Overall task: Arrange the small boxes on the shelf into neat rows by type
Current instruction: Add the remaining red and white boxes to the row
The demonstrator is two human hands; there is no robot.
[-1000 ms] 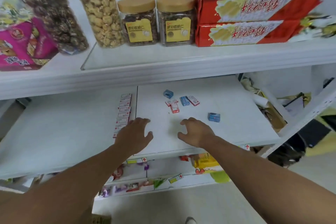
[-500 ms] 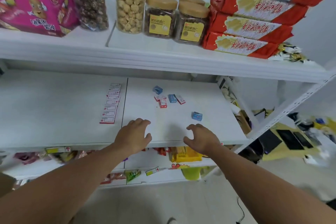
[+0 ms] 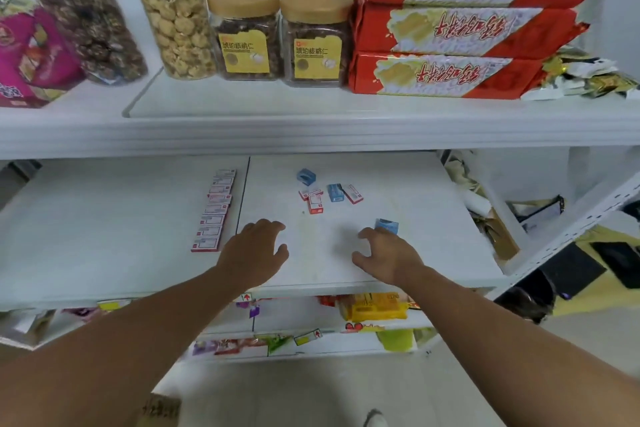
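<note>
I see both hands empty, fingers spread: right hand [image 3: 388, 258] prob. touching the blue box [image 3: 387, 226] nr the shelf [image 3: 433, 253] front edge; a careless sweep w/ left hand [image 3: 254, 253] could skew the red-white row [image 3: 214, 210].

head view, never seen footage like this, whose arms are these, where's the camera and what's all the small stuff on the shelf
The camera sits on a person's head, looking down, so the arms are their own. The left hand and right hand hover open over the middle shelf, holding nothing. On it, red-and-white boxes form a neat row. Loose boxes, red and blue mixed, lie farther back. One blue box sits just past the right fingertips. Above are snack jars and red packs.
</note>
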